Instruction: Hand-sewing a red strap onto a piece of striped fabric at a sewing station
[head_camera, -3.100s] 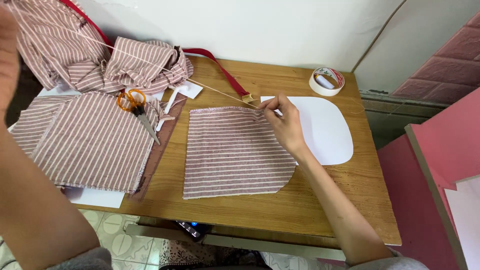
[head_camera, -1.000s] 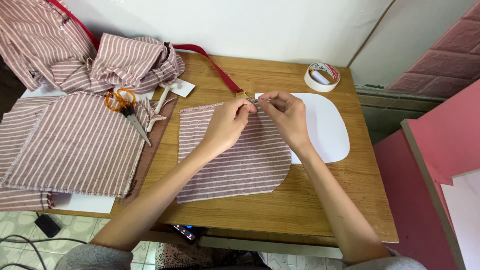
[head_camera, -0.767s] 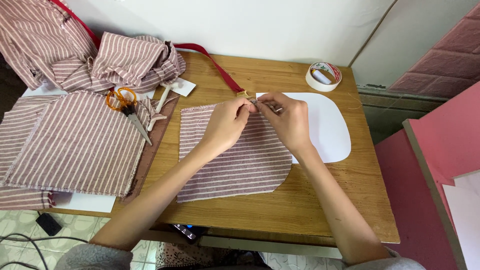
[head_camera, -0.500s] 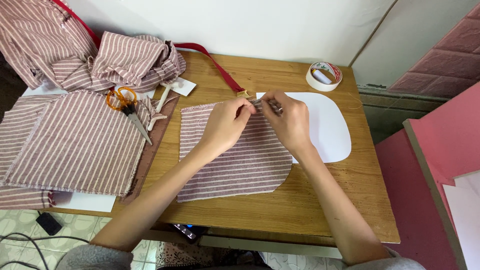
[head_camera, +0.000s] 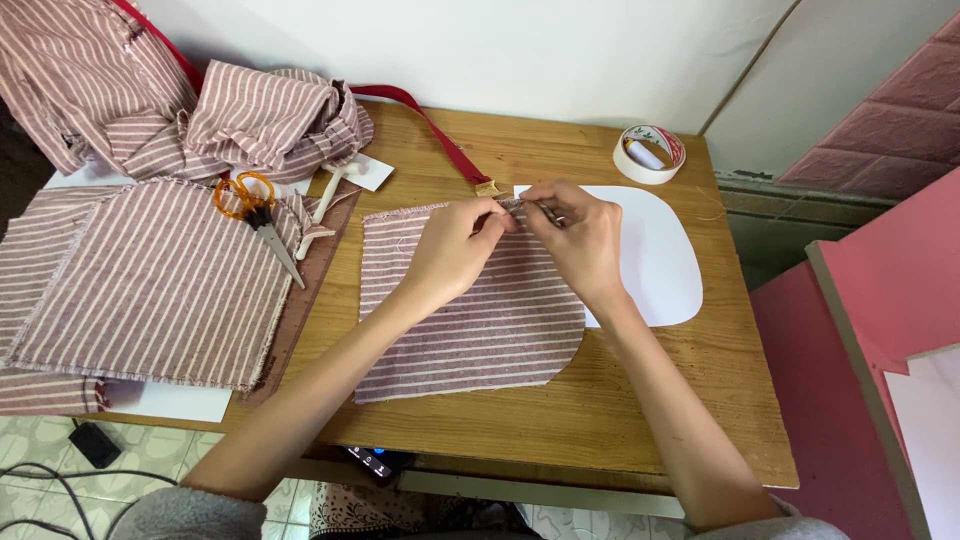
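Note:
A cut piece of pink-and-white striped fabric (head_camera: 470, 320) lies flat on the wooden table (head_camera: 620, 410). My left hand (head_camera: 455, 250) pinches its top right corner. My right hand (head_camera: 575, 240) meets it there, fingers closed on that same fabric edge, holding something thin and metallic, too small to name. Beneath my right hand a white paper pattern piece (head_camera: 660, 260) with rounded corners sticks out to the right of the fabric.
Orange-handled scissors (head_camera: 255, 215) rest on a stack of striped fabric pieces (head_camera: 150, 290) at the left. Bunched striped cloth (head_camera: 250, 120) and a red strap (head_camera: 430, 130) lie at the back. A roll of tape (head_camera: 648, 153) stands at the back right. A pink board (head_camera: 880, 300) is beside the table.
My left arm came in from the far left and its hand joined my right hand at the fabric's top right corner. Over the last second both hands have stayed there with small finger movements.

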